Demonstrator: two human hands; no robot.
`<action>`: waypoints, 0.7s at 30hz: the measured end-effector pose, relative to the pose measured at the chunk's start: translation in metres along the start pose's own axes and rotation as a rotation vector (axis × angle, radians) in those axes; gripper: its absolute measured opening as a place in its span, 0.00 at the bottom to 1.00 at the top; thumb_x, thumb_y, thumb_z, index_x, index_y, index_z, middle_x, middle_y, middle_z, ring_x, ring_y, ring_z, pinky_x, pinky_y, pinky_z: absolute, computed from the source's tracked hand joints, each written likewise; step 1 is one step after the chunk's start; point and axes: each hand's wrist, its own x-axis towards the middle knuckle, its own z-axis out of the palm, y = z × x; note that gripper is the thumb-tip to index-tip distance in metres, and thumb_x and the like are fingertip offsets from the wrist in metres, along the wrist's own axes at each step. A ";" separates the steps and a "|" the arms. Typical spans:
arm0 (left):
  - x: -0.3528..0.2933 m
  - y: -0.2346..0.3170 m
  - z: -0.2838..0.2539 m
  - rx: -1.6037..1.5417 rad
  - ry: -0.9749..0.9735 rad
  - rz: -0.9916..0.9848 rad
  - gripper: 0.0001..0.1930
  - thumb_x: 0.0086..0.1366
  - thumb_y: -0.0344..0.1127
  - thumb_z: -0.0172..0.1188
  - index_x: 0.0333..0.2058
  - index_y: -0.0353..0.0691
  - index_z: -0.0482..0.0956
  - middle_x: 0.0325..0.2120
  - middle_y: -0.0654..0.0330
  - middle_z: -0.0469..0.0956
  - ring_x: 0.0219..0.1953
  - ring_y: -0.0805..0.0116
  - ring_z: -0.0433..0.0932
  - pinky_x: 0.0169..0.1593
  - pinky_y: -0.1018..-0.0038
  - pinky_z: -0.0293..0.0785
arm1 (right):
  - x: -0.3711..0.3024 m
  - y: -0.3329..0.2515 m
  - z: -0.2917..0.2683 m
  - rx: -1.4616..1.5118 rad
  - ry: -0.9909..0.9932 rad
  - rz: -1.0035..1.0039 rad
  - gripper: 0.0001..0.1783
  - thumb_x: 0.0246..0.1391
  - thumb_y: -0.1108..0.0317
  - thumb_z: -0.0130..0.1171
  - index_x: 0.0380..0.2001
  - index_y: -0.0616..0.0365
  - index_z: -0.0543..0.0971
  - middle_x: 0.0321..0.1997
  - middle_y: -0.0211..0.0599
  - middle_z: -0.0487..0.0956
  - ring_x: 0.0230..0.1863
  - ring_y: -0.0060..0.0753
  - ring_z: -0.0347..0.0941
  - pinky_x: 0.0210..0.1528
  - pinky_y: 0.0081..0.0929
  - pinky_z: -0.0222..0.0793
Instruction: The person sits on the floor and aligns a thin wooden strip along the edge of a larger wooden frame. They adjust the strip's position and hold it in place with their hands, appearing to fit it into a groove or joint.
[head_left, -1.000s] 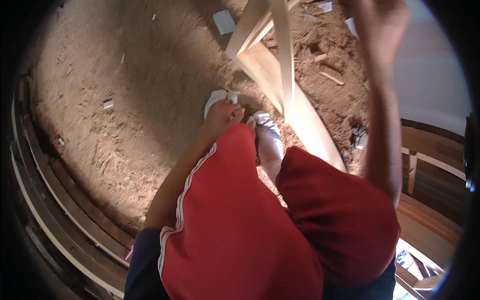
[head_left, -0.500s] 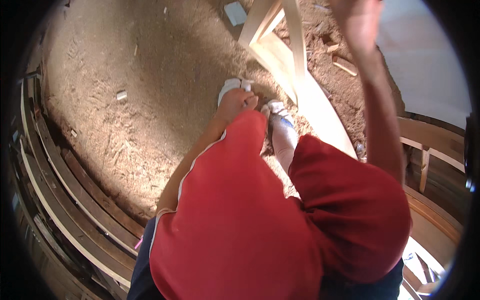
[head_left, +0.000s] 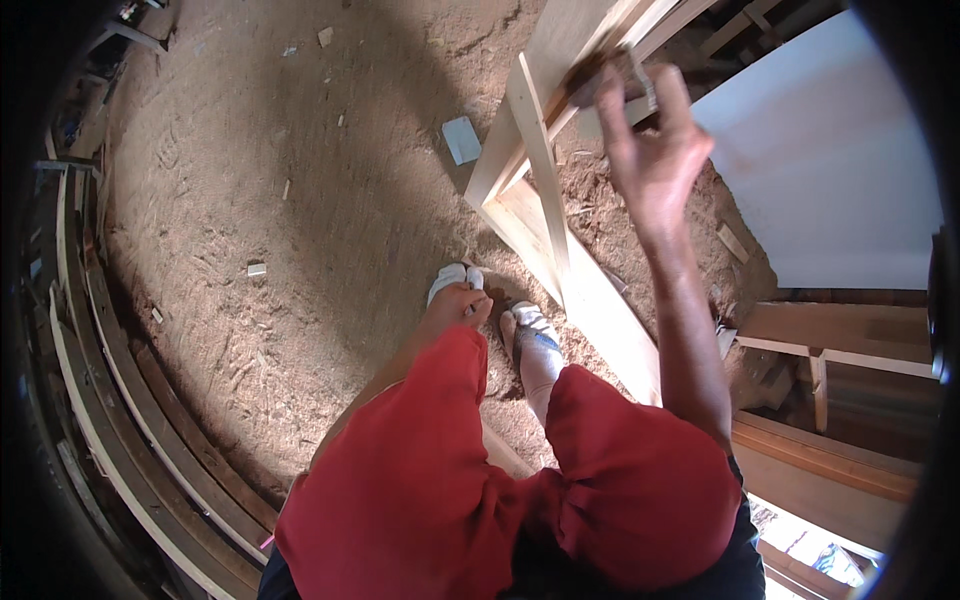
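Note:
My right hand (head_left: 655,160) reaches far forward at the upper right, its fingers closed round a brown, sandpaper-like piece (head_left: 600,85) with a pale edge. Motion blurs that piece, which lies against the pale wooden frame (head_left: 530,110). Several planed boards meet at angles in this frame, and one long board (head_left: 610,315) runs back toward my right leg. My left hand (head_left: 460,305) is by my left knee, above my left foot, with curled fingers; what they hold, if anything, is hidden.
Sawdust and wood scraps cover the ground (head_left: 230,330). A pale flat piece (head_left: 461,140) lies left of the frame. Long timbers (head_left: 130,400) are stacked along the left. At the right stand a large white panel (head_left: 830,160) and brown wooden framing (head_left: 840,330).
The view has shifted forward, so more of the wooden frame shows. My right hand, formerly cut off by the top edge, now shows with the brown piece. My left hand stays by my knee.

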 end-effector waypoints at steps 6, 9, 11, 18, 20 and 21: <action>0.003 0.000 0.006 -0.058 0.094 0.141 0.11 0.67 0.40 0.66 0.29 0.39 0.84 0.21 0.51 0.77 0.27 0.53 0.78 0.33 0.59 0.72 | -0.047 0.033 0.035 0.171 -0.159 -0.037 0.08 0.66 0.77 0.61 0.47 0.61 0.83 0.26 0.43 0.85 0.18 0.24 0.79 0.15 0.21 0.78; 0.001 0.006 0.008 -0.125 0.125 0.111 0.10 0.66 0.40 0.67 0.31 0.39 0.85 0.21 0.53 0.77 0.27 0.55 0.77 0.33 0.60 0.72 | -0.094 0.057 0.049 0.200 -0.367 0.007 0.09 0.67 0.74 0.61 0.48 0.60 0.84 0.29 0.45 0.85 0.21 0.36 0.82 0.22 0.30 0.83; 0.000 0.004 0.005 -0.146 0.114 0.100 0.09 0.66 0.40 0.67 0.32 0.40 0.86 0.21 0.54 0.77 0.26 0.56 0.76 0.33 0.61 0.71 | -0.112 0.061 0.047 0.133 -0.566 0.191 0.11 0.66 0.71 0.62 0.50 0.57 0.84 0.34 0.44 0.85 0.29 0.42 0.84 0.31 0.36 0.84; 0.002 -0.004 0.014 -0.108 0.113 0.092 0.09 0.66 0.40 0.68 0.32 0.40 0.86 0.21 0.55 0.76 0.25 0.58 0.76 0.32 0.62 0.71 | -0.253 0.156 0.072 0.472 -0.724 0.624 0.17 0.60 0.69 0.64 0.53 0.46 0.82 0.51 0.42 0.81 0.52 0.47 0.82 0.53 0.43 0.78; -0.001 0.002 0.008 -0.118 0.136 0.064 0.09 0.66 0.40 0.68 0.33 0.40 0.86 0.21 0.55 0.75 0.25 0.59 0.76 0.31 0.63 0.71 | -0.264 0.148 0.076 0.464 -0.742 0.759 0.20 0.57 0.71 0.66 0.53 0.47 0.81 0.52 0.45 0.81 0.54 0.52 0.80 0.55 0.42 0.77; -0.002 0.004 0.006 -0.120 0.136 0.058 0.10 0.66 0.40 0.68 0.32 0.40 0.86 0.21 0.55 0.75 0.24 0.59 0.76 0.31 0.63 0.71 | -0.270 0.145 0.076 0.456 -0.749 0.828 0.21 0.55 0.71 0.67 0.53 0.48 0.81 0.52 0.46 0.80 0.54 0.55 0.79 0.56 0.41 0.77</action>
